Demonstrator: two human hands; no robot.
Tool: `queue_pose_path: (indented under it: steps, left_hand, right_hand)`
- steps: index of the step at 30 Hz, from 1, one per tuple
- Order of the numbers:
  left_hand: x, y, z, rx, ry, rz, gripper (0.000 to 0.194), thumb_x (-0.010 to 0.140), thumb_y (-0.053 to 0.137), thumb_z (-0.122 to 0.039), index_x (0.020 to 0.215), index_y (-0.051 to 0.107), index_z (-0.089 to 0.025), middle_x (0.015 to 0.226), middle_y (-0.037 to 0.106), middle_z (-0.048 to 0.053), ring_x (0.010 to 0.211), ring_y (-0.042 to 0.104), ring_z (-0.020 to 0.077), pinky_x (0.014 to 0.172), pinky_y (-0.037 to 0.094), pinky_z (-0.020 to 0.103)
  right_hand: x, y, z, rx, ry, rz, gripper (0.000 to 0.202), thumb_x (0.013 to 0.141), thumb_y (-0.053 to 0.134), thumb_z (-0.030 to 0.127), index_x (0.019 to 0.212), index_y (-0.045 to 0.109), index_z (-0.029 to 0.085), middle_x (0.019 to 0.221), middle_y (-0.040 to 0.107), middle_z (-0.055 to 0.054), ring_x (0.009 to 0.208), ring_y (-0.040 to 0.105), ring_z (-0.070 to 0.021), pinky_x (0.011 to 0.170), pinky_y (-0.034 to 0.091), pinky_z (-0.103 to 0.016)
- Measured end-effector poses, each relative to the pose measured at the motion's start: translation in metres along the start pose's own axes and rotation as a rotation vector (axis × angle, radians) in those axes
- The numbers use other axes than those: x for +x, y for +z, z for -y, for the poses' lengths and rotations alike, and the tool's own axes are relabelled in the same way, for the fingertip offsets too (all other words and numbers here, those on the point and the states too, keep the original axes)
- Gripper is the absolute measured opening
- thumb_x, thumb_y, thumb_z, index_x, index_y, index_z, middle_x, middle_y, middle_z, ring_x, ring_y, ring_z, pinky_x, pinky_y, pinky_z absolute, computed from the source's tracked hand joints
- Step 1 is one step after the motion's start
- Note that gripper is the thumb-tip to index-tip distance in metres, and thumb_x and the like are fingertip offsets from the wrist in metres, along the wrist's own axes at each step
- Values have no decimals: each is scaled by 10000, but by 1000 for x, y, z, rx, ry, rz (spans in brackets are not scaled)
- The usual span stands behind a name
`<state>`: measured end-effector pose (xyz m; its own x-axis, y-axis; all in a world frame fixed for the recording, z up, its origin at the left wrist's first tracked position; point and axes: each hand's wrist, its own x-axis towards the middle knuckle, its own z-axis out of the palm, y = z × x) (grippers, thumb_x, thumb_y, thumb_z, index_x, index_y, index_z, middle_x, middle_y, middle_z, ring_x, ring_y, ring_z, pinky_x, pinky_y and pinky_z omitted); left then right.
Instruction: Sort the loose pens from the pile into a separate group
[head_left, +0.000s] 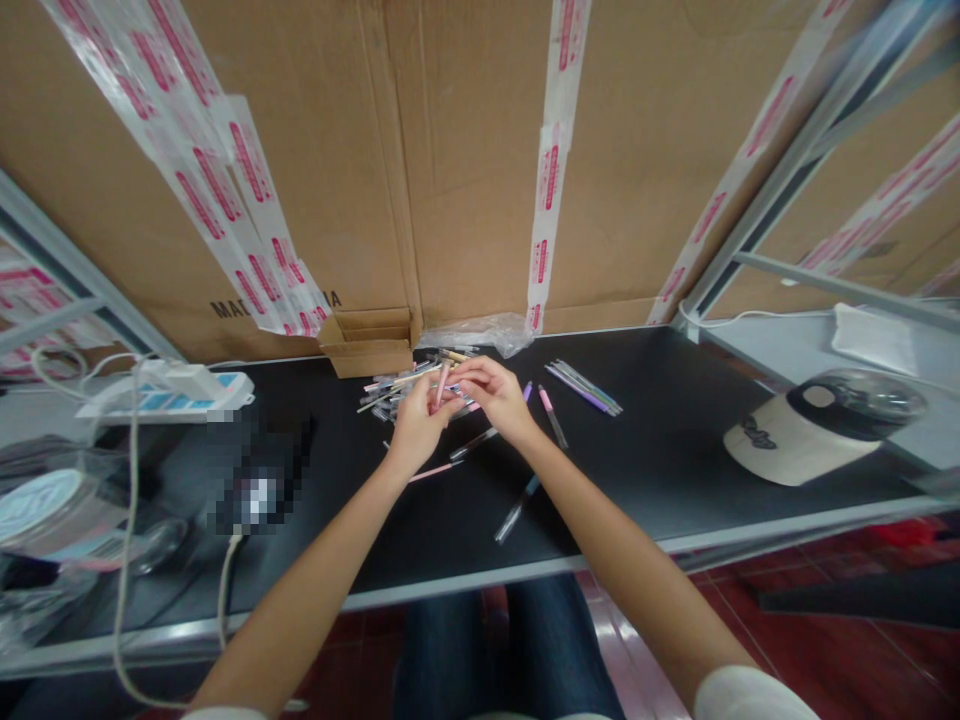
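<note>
My left hand [417, 422] is closed round a pink pen [442, 384], which points upward between thumb and fingers. Close against it, my right hand [502, 396] has its fingertips pinched together; what lies between them is mostly hidden. Behind both hands spreads a loose pile of pens and clear pen parts [384, 396]. Right of my right hand lie a pen with a pink end [553, 414] and a neat group of purple and grey pens [583, 386]. A clear pen [516, 512] rests under my right forearm, and a thin pink rod [436, 470] lies below my hands.
A small open cardboard box [369, 358] and clear plastic wrap [487, 332] stand against the big taped carton [472, 180]. On the left are a power strip [176, 392], a cable [133, 500] and a jar [60, 510]. A cream-and-black container [814, 430] sits right.
</note>
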<state>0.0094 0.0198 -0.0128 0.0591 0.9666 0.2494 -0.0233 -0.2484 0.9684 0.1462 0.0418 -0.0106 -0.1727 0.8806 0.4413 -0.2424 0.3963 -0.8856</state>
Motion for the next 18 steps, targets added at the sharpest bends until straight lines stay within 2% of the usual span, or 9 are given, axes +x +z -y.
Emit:
queue_pose_path:
  steps: [6, 18]
  left_hand:
    - [-1, 0, -2, 20, 12, 18, 376, 647, 725, -189, 994, 582, -168, 706, 630, 5, 516, 543, 94, 456, 392, 172]
    - [0, -1, 1, 23, 15, 39, 414, 661, 710, -185, 1048, 566, -177, 755, 637, 17, 575, 573, 110, 455, 385, 165]
  right_hand:
    - [-1, 3, 2, -53, -72, 3, 313, 686, 708, 446, 854, 621, 197, 870, 688, -53, 828, 662, -180, 792, 518, -320]
    - [-3, -1, -1, -149, -136, 36, 238, 752, 669, 378, 897, 633, 192, 910, 695, -58, 868, 667, -184, 819, 512, -320]
